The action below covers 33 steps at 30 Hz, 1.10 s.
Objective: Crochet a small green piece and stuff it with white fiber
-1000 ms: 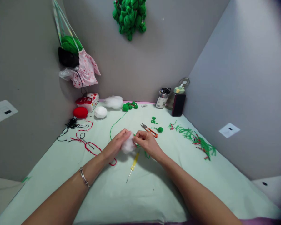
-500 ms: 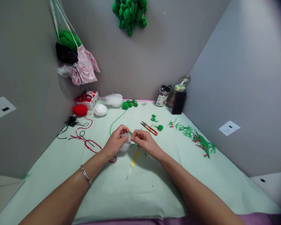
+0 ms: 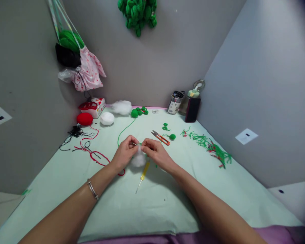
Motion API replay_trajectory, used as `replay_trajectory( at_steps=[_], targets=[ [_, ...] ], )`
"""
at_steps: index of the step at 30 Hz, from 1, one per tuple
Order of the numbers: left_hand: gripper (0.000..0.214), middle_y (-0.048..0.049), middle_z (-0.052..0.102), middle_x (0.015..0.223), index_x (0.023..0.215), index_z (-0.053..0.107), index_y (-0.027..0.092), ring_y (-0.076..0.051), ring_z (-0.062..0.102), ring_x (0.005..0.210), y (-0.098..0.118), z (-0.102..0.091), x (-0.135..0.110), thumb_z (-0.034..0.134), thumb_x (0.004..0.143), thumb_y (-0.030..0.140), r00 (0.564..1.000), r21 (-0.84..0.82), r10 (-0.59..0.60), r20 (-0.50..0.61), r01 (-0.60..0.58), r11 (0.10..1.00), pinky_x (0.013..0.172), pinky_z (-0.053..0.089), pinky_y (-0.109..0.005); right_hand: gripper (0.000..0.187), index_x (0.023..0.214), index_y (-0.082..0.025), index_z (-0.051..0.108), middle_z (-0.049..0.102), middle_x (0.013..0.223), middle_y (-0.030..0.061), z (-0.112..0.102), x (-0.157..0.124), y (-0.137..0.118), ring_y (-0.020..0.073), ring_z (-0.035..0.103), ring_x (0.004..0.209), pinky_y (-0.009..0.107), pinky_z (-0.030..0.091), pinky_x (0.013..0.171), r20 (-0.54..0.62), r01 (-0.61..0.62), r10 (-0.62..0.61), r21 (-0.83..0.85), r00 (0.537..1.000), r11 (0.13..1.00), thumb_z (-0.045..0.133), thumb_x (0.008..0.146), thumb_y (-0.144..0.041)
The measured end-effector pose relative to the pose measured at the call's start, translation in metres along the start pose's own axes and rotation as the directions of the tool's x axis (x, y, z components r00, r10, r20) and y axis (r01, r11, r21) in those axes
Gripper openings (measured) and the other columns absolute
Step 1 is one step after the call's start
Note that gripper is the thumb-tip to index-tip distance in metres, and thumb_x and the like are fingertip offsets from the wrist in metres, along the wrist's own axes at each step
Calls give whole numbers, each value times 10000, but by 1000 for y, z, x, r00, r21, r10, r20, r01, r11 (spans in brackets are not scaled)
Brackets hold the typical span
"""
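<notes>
My left hand [image 3: 124, 154] and my right hand [image 3: 154, 153] meet over the middle of the pale green table cloth [image 3: 154, 200]. Both pinch a white tuft of stuffing [image 3: 138, 159] between them, fingers closed on its top. A bit of green yarn shows at my right fingers. A yellow-handled crochet hook [image 3: 143, 174] lies on the cloth just below the hands. A green yarn strand [image 3: 124, 131] runs from the hands toward the back.
Orange snips [image 3: 160, 137] and a small green ball [image 3: 172, 136] lie behind my right hand. Red yarn ball [image 3: 84, 119], white ball [image 3: 107, 118], loose stuffing [image 3: 121, 107] and green pieces [image 3: 139, 112] sit at the back. Yarn scraps [image 3: 210, 147] lie right; red and black cords [image 3: 88, 149] left.
The hands drew closer together and pinched the tuft at its top; the stuffing now hangs lower between them. The view shifted slightly.
</notes>
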<state>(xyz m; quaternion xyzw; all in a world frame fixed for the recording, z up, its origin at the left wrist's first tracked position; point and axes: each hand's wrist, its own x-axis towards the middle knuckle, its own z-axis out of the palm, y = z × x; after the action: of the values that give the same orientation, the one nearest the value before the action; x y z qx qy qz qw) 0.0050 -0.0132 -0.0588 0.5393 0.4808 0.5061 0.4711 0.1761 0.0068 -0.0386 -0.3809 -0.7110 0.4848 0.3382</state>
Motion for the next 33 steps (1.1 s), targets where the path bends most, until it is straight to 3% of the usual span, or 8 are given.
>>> replay_trajectory(
  at_steps=[5,10,15,21,26,29,33],
  targets=[
    [217,41,520,870,882,507,231,-144,490,732,-1,8,-2,689,766,206,986,52,87,-142,-80,995,676,402,-269,145,758,-214,545,390,593,-80,4,-2,-3,120,323,591,263,259,577,20,18,-18,-34,1000,999,605,837,-320],
    [167,56,541,765,927,520,229,-133,480,606,4,6,-6,636,824,291,998,-9,24,-50,-24,1000,573,385,-259,194,672,-223,480,390,596,-73,7,4,8,117,334,590,267,250,567,-91,1,-9,-79,996,997,611,797,-294],
    [269,64,573,711,997,553,219,-125,507,580,9,3,-9,695,854,398,999,-73,-22,29,24,997,544,373,-240,200,641,-220,483,408,576,-70,4,8,14,114,347,573,265,242,553,-177,-23,4,-107,984,994,617,780,-272],
    [414,25,677,725,1000,554,211,-115,517,511,7,-4,-2,769,798,501,993,-120,-76,94,87,989,489,372,-230,215,724,-208,564,490,599,-52,-2,4,5,122,381,567,266,287,559,-81,22,-29,-93,996,995,579,870,-364],
    [269,39,636,743,928,575,193,-105,518,542,-3,-4,4,794,847,328,996,-78,-82,-22,80,994,502,411,-223,162,777,-213,554,470,627,-58,3,-3,-3,127,388,595,265,303,591,11,70,-70,-129,998,989,536,903,-314],
    [156,2,655,897,993,648,159,-124,599,676,-10,-2,5,735,953,281,989,-53,-87,-116,82,995,595,520,-258,74,803,-223,541,414,613,-79,7,-5,-3,126,363,593,262,284,597,26,91,-88,-174,996,980,553,865,-263],
    [173,-19,680,951,1052,673,150,-141,640,728,-12,1,3,697,996,312,984,-96,-138,-113,128,987,637,566,-288,57,787,-229,530,395,599,-89,7,-2,1,121,338,584,261,266,600,-29,82,-91,-230,995,970,585,798,-238]
  ],
)
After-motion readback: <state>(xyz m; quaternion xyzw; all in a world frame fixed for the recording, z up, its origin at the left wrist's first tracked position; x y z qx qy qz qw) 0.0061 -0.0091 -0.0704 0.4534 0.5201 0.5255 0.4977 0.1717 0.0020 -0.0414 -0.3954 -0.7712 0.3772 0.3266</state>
